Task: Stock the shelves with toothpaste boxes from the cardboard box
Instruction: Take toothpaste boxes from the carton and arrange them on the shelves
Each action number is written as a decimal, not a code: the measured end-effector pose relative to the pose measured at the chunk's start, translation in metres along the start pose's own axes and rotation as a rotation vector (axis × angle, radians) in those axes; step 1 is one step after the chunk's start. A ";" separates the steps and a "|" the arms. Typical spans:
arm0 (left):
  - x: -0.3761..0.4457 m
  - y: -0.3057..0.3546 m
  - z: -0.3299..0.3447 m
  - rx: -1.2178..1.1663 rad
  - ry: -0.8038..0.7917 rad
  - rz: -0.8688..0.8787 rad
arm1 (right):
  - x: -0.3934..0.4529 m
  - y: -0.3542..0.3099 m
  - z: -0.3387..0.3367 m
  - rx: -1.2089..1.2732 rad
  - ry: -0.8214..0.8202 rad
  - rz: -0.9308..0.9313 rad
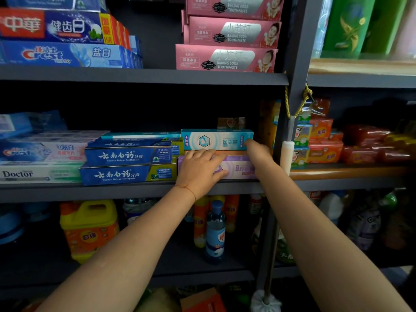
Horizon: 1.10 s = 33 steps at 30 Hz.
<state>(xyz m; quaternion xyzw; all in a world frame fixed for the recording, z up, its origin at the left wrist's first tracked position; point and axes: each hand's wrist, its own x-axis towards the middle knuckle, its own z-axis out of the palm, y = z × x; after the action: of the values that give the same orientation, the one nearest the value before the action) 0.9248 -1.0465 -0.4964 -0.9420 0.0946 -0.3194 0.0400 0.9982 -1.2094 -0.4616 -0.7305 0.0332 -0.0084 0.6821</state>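
Dim shop aisle, dark grey shelf (135, 191). Left hand (200, 171) lies flat, fingers spread, on the purple toothpaste box (238, 168) at the shelf's right end; right hand (256, 152) touches the teal toothpaste box (216, 140) stacked above, its fingers hidden.

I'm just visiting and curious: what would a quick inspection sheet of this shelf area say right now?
Surface: dark middle shelf, filled with stacked boxes.
Job's things: teal toothpaste box tops a stack, above an orange box edge and the purple toothpaste box; cardboard box not clearly seen.
Clutter: blue toothpaste boxes alongside; pink toothpaste boxes on the shelf above.
Hands: left hand lies flat against the purple box; right hand touches the teal box's right end, its fingers hidden.
Cables: yellow cord tied to the upright.
Surroundings: detergent bottles below, soap packs to the right.
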 end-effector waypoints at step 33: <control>-0.006 -0.008 -0.005 0.084 -0.008 -0.161 | -0.029 -0.021 -0.003 -1.302 -0.160 -0.373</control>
<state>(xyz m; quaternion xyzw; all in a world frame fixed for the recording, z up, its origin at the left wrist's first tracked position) 0.9182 -1.0376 -0.4953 -0.9453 0.0051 -0.3215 0.0542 0.9694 -1.2092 -0.4395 -0.9839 -0.1453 -0.0500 0.0908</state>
